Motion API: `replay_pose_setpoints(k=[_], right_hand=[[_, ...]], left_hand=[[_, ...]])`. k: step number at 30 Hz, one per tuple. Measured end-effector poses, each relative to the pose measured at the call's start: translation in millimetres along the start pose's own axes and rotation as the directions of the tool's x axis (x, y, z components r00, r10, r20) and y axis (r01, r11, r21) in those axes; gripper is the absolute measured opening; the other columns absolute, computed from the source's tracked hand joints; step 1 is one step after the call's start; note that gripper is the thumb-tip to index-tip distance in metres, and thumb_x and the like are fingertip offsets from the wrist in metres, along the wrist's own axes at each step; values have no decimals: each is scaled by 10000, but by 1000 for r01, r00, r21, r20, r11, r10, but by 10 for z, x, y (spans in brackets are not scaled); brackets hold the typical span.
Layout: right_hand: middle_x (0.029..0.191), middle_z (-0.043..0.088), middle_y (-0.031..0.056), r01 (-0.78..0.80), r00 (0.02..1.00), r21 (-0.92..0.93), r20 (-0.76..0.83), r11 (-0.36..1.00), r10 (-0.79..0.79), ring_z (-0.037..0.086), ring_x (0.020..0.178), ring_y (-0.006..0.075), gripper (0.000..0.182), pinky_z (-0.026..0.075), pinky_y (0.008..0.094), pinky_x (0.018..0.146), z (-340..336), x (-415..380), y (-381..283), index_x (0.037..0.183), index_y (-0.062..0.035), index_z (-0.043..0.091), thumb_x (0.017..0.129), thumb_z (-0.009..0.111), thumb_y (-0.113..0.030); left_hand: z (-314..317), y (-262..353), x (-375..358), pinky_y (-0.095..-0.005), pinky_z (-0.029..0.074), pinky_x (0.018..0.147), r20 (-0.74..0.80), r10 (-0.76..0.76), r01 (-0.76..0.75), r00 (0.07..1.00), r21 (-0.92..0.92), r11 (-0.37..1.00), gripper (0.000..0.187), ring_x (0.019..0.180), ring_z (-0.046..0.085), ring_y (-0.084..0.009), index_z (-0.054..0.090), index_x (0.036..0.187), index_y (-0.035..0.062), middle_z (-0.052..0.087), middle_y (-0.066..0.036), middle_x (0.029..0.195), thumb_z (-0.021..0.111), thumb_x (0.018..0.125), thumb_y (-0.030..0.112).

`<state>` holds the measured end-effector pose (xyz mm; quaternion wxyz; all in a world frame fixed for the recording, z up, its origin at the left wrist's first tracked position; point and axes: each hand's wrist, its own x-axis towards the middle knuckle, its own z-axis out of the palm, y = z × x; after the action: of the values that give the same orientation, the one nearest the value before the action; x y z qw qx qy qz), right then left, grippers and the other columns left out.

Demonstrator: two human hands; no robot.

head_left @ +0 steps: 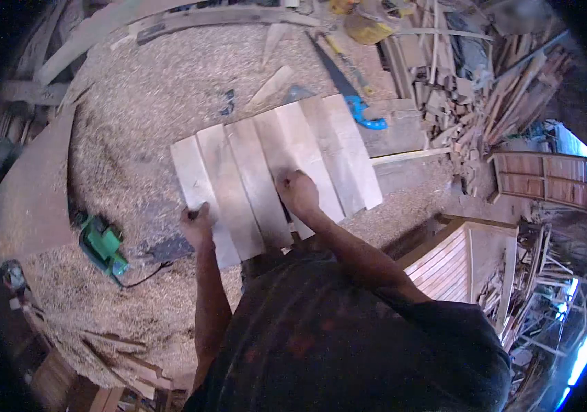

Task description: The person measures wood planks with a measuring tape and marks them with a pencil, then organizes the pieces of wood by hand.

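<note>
Several pale wooden boards (244, 161) lie side by side in a slanted row on the shavings-covered work surface in front of me. My left hand (199, 226) is at the outer edge of the leftmost board (191, 167), its fingers curled around that edge. Over the middle of the row, my right hand (298, 193) is closed with its fingertips pinched together near a seam between boards. Whatever it pinches, if anything, is too small to make out. Narrow dark gaps show between some boards near my body.
A blue-handled handsaw (364, 113) lies beyond the boards at the right. A green power tool (103, 246) with a cord sits at the left, near a brown panel (32, 189). Wood scraps (444, 103) are heaped at the right, near a slatted wooden frame (444, 264).
</note>
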<state>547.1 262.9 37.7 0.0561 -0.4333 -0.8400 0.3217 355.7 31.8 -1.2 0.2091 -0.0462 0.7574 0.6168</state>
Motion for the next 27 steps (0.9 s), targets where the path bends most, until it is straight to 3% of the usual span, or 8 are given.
replay_pose_setpoints(k=[6,8,9,12,13,18,22,27], right_hand=[[1300,613,374,-271,849,-134,-499,953,171,577,1235,531,926,505,539,1056,-952,518,1624,1410,73,548,793,894,-525],[1392,544,387,-385,883,-39,-306,922,356,496,1337,533,1073,457,553,1111,-1244,510,1762,1433,77,516,717,921,-611],[1439,509,393,-445,879,1,-190,896,437,455,1387,533,1146,433,560,1139,-1294,500,1769,1445,80,500,679,934,-653],[1547,396,380,-462,885,-171,-155,870,439,317,1486,536,1252,340,615,1193,-1100,335,1641,1488,61,450,621,941,-697],[1599,318,373,-435,890,-100,-195,895,411,262,1507,555,1264,276,660,1209,-1053,223,1590,1497,51,433,619,933,-709],[1597,363,342,-449,880,-43,-194,892,434,301,1505,540,1328,329,617,1208,-957,56,1550,1614,-15,331,614,969,-613],[1531,429,348,-365,857,171,-323,915,402,378,1455,532,1299,394,587,1171,-789,-194,1701,1599,1,343,623,983,-569],[1443,482,363,-354,879,324,-207,878,430,538,1306,525,1268,501,556,1090,-747,-250,1982,1618,22,342,654,999,-476]], left_hand=[[-71,-376,270,-366,564,622,-59,-58,61,997,42,997,348,771,675,-208,709,1073,-40,726,-91,929,894,819,111],[-113,-417,341,-374,566,649,-14,-78,79,997,72,994,320,774,678,-209,727,1050,-36,739,-93,939,894,811,93],[-95,-354,357,-385,553,699,-131,-65,106,989,336,936,318,772,677,-209,752,1018,-35,754,-97,924,911,779,103],[-126,-293,341,-393,545,726,-1,-139,139,990,9,990,354,764,680,-220,763,1009,-34,755,-99,882,928,746,137],[-134,-293,349,-391,543,727,-31,-112,114,993,98,989,356,760,678,-222,765,999,-35,756,-102,879,930,738,142],[-73,-3,268,-381,529,720,-103,-86,119,991,376,919,311,742,656,-214,762,912,-29,754,-103,861,933,718,144],[-68,-4,240,-387,519,719,-99,-74,104,992,342,934,291,742,643,-208,761,889,-30,753,-94,858,926,733,152],[-123,-171,294,-395,525,737,-16,0,4,1000,254,967,307,771,666,-223,760,947,-36,764,-102,903,915,757,150]])
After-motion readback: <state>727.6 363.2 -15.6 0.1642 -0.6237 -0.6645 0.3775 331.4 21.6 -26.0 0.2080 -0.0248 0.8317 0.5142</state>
